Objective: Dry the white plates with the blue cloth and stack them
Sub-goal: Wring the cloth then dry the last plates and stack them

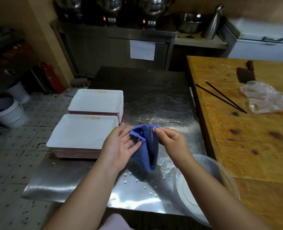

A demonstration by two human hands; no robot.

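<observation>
A blue cloth (148, 145) hangs in the air above the wet steel table (154, 100), between both hands. My right hand (170, 138) pinches its top edge with curled fingers. My left hand (121, 143) lies under the cloth's left side, fingers mostly straight. Two stacks of white rectangular plates stand at the table's left: a near stack (81, 131) just left of my left hand and a far stack (97, 101) behind it. Both top plates lie face up.
A clear bowl (203, 188) with a white plate inside sits at the table's near right corner. The wooden counter (246, 138) on the right carries a cleaver (246, 74), black chopsticks (220, 97) and a plastic bag (266, 98). White buckets (9, 112) stand on the floor at left.
</observation>
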